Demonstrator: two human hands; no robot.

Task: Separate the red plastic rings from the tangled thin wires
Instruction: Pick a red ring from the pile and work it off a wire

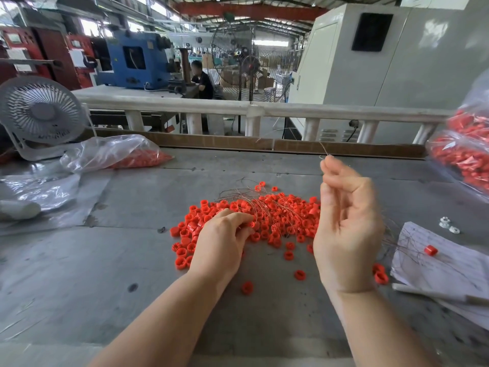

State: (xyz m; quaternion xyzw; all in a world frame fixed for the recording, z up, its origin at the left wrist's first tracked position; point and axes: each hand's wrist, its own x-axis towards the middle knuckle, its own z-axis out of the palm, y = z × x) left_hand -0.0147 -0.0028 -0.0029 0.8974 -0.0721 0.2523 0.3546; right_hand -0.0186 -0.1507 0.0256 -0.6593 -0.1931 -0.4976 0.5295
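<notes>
I see a grey metal surface (132,207) edged by a white railing (211,108), a blue machine (132,62) and black standing fan (250,66) behind, under daylight from a steel-trussed roof (238,11).

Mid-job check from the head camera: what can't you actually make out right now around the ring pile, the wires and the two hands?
- Left hand: fingertips buried in the ring pile, grip unclear.
- Wire pinched by the right hand: too thin to follow down to the tangle.
- Rings behind the right hand: hidden by the palm.
- Bag of rings: blurred, cut off by the right edge.
- Sheet of paper: writing too small.
</notes>
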